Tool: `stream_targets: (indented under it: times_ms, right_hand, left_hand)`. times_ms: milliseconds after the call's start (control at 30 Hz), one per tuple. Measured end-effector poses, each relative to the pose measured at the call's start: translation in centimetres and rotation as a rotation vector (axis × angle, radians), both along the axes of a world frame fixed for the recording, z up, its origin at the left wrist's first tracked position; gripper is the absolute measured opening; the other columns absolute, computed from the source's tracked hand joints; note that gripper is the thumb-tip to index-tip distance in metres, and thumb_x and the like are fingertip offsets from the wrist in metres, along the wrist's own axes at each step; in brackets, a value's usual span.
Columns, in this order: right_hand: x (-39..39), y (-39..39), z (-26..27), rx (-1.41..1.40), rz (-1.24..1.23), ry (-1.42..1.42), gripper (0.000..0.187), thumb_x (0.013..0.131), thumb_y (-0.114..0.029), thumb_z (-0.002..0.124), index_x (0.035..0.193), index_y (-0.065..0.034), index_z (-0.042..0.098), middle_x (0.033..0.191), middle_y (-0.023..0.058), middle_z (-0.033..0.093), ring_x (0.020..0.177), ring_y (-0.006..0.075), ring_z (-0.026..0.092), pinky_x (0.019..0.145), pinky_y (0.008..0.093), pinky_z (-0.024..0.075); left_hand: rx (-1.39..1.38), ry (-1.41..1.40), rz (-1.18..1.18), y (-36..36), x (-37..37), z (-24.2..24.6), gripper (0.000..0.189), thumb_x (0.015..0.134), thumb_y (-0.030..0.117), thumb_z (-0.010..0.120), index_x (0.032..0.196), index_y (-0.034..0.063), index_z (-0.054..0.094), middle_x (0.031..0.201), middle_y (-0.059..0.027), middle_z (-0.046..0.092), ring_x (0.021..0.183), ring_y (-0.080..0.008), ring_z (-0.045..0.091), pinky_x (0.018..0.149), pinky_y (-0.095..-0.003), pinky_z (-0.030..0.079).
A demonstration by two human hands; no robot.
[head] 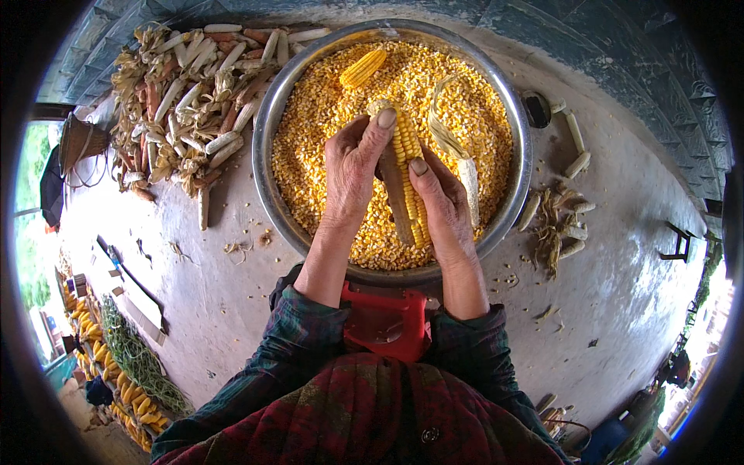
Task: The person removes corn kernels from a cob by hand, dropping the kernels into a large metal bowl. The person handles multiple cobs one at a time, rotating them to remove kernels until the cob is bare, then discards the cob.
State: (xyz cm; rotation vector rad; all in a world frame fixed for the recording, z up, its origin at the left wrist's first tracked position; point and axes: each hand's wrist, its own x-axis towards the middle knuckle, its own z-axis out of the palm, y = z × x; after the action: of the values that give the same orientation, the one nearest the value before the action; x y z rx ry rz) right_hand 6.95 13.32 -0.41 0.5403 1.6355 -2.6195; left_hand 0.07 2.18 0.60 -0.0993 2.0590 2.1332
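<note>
A large round metal basin (261, 192) full of loose yellow corn kernels (314, 151) stands in front of me. Over its middle, my left hand (357, 157) grips the upper part of a yellow ear of corn (409, 151), thumb near its tip. My right hand (444, 197) holds the same ear lower down, with the thumb on its kernels. A flat brownish strip (397, 195) lies along the ear's left side; its material is unclear. Another yellow ear (363, 68) lies on the kernels at the back. A bare white cob (468, 186) with dry husk (442, 128) rests at the right.
Bare cobs and husks (180, 104) are heaped on the floor at the left. More cobs (574, 136) and husks (546, 232) lie right of the basin. A red plastic object (386, 325) is between my forearms. Yellow ears (136, 401) are piled at the lower left.
</note>
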Motion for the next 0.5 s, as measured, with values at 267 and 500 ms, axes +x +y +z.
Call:
stream_targets:
  times_ms: [267, 500]
  right_hand:
    - [0.0, 0.09, -0.1, 0.121, -0.006, 0.015, 0.054, 0.093, -0.028, 0.059, 0.132, 0.0056, 0.045, 0.119, 0.0076, 0.058, 0.107, 0.0118, 0.052, 0.092, 0.024, 0.041]
    - [-0.26, 0.45, 0.34, 0.085, -0.003, 0.05, 0.052, 0.093, -0.03, 0.058, 0.13, 0.0045, 0.047, 0.117, 0.0073, 0.059, 0.106, 0.0114, 0.053, 0.09, 0.0237, 0.0415]
  left_hand:
    - [-0.11, 0.111, -0.024, 0.62, 0.33, -0.34, 0.045, 0.091, 0.042, 0.059, 0.085, -0.0025, 0.058, 0.069, 0.0005, 0.051, 0.067, -0.0081, 0.04, 0.058, -0.0269, 0.037]
    - [-0.081, 0.089, 0.006, 0.7, 0.49, -0.42, 0.049, 0.094, 0.045, 0.052, 0.086, -0.0026, 0.059, 0.073, 0.0014, 0.054, 0.068, -0.0081, 0.04, 0.058, -0.0253, 0.037]
